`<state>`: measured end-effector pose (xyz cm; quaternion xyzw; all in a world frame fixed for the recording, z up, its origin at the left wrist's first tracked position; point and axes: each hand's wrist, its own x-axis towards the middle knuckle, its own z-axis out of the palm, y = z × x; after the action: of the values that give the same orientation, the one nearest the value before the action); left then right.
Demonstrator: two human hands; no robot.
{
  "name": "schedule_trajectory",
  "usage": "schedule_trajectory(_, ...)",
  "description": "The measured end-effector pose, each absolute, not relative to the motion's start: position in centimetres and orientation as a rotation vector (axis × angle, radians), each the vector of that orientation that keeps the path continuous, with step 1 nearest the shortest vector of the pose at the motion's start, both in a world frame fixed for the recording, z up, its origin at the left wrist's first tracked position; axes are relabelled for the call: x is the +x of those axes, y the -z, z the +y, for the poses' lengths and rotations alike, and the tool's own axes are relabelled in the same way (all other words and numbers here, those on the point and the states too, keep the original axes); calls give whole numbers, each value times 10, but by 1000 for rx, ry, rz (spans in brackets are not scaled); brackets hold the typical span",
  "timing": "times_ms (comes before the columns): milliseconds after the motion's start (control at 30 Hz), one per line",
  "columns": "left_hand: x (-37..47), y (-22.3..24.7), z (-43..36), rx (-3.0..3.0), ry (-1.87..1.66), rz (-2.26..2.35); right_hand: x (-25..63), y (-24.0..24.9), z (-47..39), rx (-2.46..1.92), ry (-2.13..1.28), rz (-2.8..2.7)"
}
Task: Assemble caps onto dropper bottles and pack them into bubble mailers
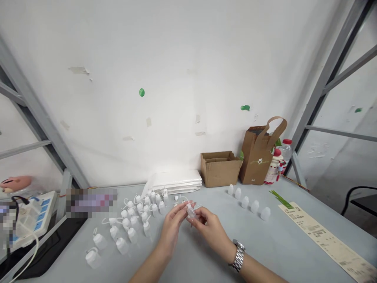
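Near the middle of the grey table [218,251], a small translucent bottle [191,212] with a thin strap is held between both hands. My left hand [174,224] has its fingers closed on the bottle's left side. From the right, my right hand [210,226] pinches the same bottle; a metal watch [238,255] is on that wrist. Left of the hands stand several small white bottles [122,245] with looped straps. Right of them, several small bottles without visible straps [255,206] form a slanting row.
Along the wall are white flat packages [173,181], an open cardboard box [220,173], a brown paper bag [256,165] and drink bottles [273,167]. A printed paper strip [326,241] lies right; a black mat [59,247] and power strip [39,214] lie left.
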<state>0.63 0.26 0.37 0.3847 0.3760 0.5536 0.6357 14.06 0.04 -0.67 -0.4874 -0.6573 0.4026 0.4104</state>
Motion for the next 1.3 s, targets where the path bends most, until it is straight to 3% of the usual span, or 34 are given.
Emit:
schedule_trajectory(133, 5, -3, 3, 838, -1191, 802, 140, 10, 2, -1213, -1052, -1655)
schedule_trajectory(500, 7, -1, 1, 774, -1160, 735, 142, 17, -5, -1310, -233, -1955)
schedule_trajectory(900, 10, -3, -2, 797, -1175, 758, 138, 17, -6, -1201, 223, -2057)
schedule_trajectory(1033, 10, -2, -2, 809, -1185, 770, 137, 20, -8, -1231, 54, -2031)
schedule_trajectory(1300, 8, -3, 0, 777, -1158, 749, 135, 8, -5, -1244, -909, -1587)
